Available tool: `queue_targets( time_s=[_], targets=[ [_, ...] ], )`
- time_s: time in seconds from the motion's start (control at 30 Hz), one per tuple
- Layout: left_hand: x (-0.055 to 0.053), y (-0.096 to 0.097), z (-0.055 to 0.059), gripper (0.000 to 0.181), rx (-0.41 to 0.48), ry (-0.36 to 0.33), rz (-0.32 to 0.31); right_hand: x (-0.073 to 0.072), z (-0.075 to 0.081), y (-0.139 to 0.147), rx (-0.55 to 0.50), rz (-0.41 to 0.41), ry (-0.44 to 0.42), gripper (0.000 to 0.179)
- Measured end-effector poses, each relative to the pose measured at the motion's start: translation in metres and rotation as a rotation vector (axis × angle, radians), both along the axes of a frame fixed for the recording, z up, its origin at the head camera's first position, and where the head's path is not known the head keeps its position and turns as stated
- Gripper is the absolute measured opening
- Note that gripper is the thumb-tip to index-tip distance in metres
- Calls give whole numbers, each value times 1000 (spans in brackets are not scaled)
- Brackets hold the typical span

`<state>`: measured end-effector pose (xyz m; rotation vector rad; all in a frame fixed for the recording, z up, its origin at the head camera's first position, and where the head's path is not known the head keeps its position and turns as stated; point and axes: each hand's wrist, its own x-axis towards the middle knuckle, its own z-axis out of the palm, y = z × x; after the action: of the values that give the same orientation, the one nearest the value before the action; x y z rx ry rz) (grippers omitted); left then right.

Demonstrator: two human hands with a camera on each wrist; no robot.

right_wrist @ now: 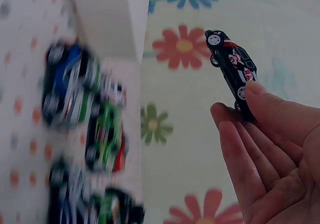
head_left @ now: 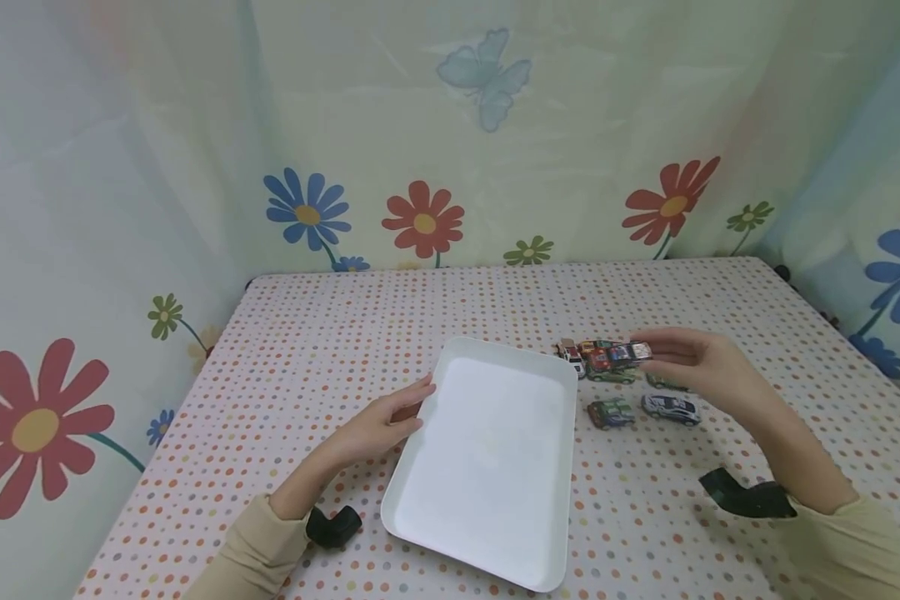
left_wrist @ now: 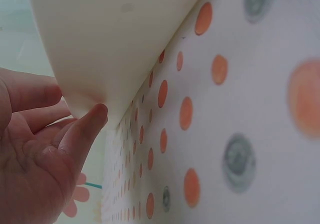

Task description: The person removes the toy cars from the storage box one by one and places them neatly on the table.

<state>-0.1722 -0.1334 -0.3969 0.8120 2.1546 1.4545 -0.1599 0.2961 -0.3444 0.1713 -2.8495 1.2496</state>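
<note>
A white rectangular tray (head_left: 483, 467) lies in front of me, with bare inner floor showing. My left hand (head_left: 381, 423) holds its left side; in the left wrist view the thumb (left_wrist: 90, 126) presses the outer wall while a finger reaches the rim. My right hand (head_left: 708, 367) pinches a black toy car (right_wrist: 232, 69) with red and white markings by one end, between thumb and fingers. The held car is above a cluster of small toy cars, among them a white and red one (head_left: 572, 357). Nearer lie a green and blue toy car (head_left: 611, 413) and a white and dark one (head_left: 671, 408).
A dotted cloth covers the table (head_left: 330, 333). Behind it hangs a flowered curtain (head_left: 360, 125), also on both sides. The tray's right wall stands close to the cluster of cars. A green toy car (head_left: 663, 382) sits partly hidden below my right hand.
</note>
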Motion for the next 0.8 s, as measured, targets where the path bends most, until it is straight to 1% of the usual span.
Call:
queue_targets(
  time_s=[0.07, 0.2, 0.33, 0.5, 0.67, 0.8],
  targets=[
    [0, 0, 0, 52, -6, 4, 1, 6, 1, 15, 21, -34, -16, 56],
    [-2, 1, 0, 52, -17, 14, 0, 14, -5, 49, 80, -130, -23, 59],
    [-4, 2, -1, 52, -8, 5, -10, 17, -12, 77, 87, -199, -45, 64],
    [-3, 2, -1, 52, -1, -1, -12, 17, -19, 98, 81, -250, -62, 69],
    [-3, 1, -3, 52, -2, 4, 0, 17, -24, 113, 89, -235, -47, 65],
    [-3, 0, -4, 52, -1, -1, 6, 16, -32, 128, 79, -194, -59, 64]
  ],
)
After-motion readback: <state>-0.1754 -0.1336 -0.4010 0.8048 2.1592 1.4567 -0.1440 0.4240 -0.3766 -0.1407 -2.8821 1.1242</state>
